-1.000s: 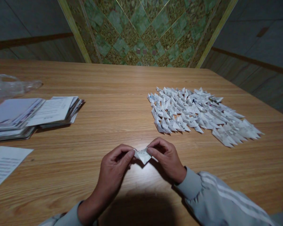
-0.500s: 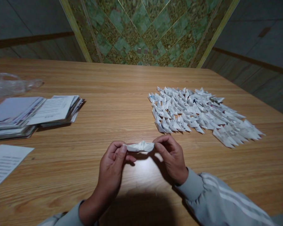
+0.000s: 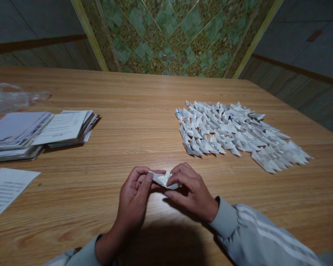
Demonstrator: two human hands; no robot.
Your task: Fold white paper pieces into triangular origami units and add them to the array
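Between my two hands is a small folded paper boat (image 3: 161, 179), held above the near middle of the table. My left hand (image 3: 135, 194) pinches its left end between thumb and fingers. My right hand (image 3: 192, 190) is closed around the right part, with fingertips pressed on the middle fold; the fingers cover much of that side. Ahead and to the right, many folded paper boats (image 3: 211, 125) stand packed together in rows on the wooden table (image 3: 135, 122).
At the left lie stacks of printed paper (image 3: 63, 127), with one loose printed sheet (image 3: 11, 190) nearer to me. A clear plastic bag (image 3: 13, 98) rests behind the stacks. Beyond the table's far edge is a patterned tile wall (image 3: 169, 37).
My right hand has moved from the boat's right tip inward to its middle. The boat is now tilted, its right end lower. My left hand keeps its pinch on the left end.
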